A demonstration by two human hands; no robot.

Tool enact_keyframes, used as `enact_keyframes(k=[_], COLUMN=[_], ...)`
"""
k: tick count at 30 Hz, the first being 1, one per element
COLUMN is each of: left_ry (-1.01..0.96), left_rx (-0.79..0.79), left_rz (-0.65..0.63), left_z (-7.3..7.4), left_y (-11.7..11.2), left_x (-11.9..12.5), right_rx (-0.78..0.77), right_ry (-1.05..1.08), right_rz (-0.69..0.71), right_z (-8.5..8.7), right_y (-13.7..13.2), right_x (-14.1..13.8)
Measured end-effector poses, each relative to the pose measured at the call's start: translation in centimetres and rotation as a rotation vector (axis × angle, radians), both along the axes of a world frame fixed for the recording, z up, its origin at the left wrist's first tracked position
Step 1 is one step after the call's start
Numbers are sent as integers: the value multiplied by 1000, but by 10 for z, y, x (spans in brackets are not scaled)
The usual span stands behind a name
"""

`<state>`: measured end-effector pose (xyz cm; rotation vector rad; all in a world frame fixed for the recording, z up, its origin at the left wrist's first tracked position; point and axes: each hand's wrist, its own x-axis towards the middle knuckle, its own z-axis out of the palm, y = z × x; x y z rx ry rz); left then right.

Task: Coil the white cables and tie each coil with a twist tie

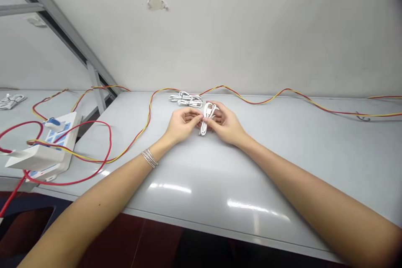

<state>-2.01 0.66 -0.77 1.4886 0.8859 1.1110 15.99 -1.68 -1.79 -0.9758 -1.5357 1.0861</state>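
Glossy gray tabletop (pixel 207 176) lies below — the right hand (pixel 228 124) pinches a coiled white cable (pixel 204 128), and the left hand (pixel 181 125) presses thumb and finger together at its edge.

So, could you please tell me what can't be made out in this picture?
All in the head view:
- Some fingers of the right hand: hidden behind the coiled white cable.
- What the left hand pinches, if anything: too small.
- Some sockets of the power strip: covered by the white adapter.
- The far-left cable bundle: cut off by the picture's left edge.
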Motion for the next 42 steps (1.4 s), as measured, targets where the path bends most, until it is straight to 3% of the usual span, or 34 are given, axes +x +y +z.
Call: enact_keyframes(k=[4,8,19,30,38,42], left_ry=[19,81,211,250,267,297], left_rx=[25,58,57,135,153,197], left_rz=[23,46,43,21,37,23], left_z=[0,2,4,-6,-2,-2], left_y=[1,-1,0,6,6,6], left_x=[0,-1,-3,-4,-2,-3], right_rx=[189,262,226,128,199,198], right_ry=[-240,-344,-229,-227,-288,-285], right_rz=[-132,-181,-184,-141,-153,-93], right_z=[-2,-2,2,2,-1,-1], right_y=[-5,-8,-12,-6,-7,-7], right_x=[-2,-4,-4,-2,-2,-1])
